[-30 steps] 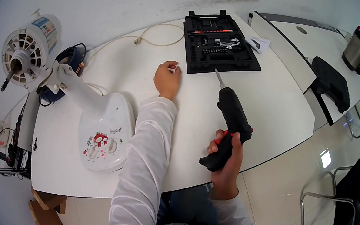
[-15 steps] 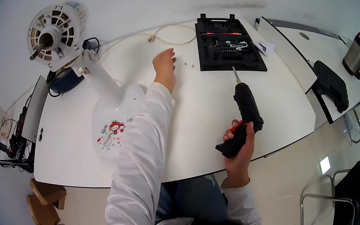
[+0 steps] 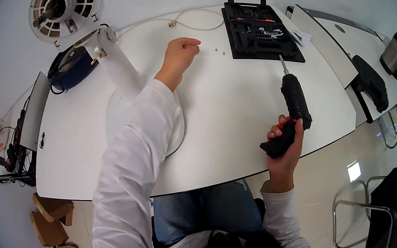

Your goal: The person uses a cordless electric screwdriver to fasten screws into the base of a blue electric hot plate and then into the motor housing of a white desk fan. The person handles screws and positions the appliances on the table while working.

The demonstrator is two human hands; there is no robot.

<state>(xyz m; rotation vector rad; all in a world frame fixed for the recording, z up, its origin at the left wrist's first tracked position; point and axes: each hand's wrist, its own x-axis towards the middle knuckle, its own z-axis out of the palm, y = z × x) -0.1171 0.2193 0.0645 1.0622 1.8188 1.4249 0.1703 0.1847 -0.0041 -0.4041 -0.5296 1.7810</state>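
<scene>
In my right hand (image 3: 286, 154) is a black electric screwdriver (image 3: 295, 98) with a red trigger, its long bit pointing away towards the tool case. My left hand (image 3: 180, 58) hovers over the table, thumb and fingertips pinched together; whatever they may hold is too small to make out. Two small screws (image 3: 220, 51) lie on the tabletop to the right of that hand. My left forearm crosses above the white base of a stand fan (image 3: 177, 136) and hides most of it. At the far left, the fan's bare motor (image 3: 58, 11), with its shaft, sits on a white neck (image 3: 119, 66).
An open black tool case (image 3: 262, 36) with bits stands at the back right, a folded paper (image 3: 302, 37) beside it. A pale cord (image 3: 201, 12) loops along the back. A dark blue round object (image 3: 73, 68) lies behind the neck. A second table (image 3: 351, 40) adjoins on the right.
The view has shifted, moving the table's contents within it. My left hand has drawn away from the two screws towards the fan, its fingers now pinched. The screwdriver stays in my right hand.
</scene>
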